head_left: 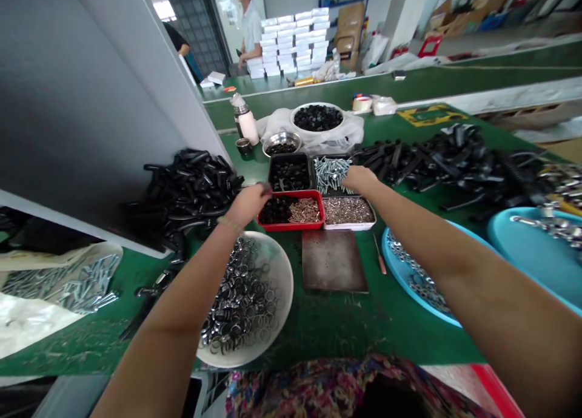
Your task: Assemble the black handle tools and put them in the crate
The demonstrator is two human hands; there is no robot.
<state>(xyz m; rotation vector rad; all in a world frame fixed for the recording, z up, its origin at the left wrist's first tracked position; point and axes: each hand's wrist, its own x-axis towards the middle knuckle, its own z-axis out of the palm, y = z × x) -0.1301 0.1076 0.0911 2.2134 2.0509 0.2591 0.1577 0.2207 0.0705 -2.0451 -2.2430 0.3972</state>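
left hand point(248, 204) pinching small black part point(264, 188), over red tray point(291, 227); right hand point(359, 178) beside silver screws point(331, 174), fingers hidden

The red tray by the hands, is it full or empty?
Full: the red tray holds black parts on one side and small metal bits on the other.

Red tray point(291, 227), blue basin point(400, 278) — green table point(364, 327), floral fabric point(336, 384)

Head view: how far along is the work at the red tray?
Roughly mid-job, by appearance. Looks done: the white bowl full of metal rings. In hand: the left hand sits above the red tray, the right hand at the screws. Left: the big heap of black plastic parts.
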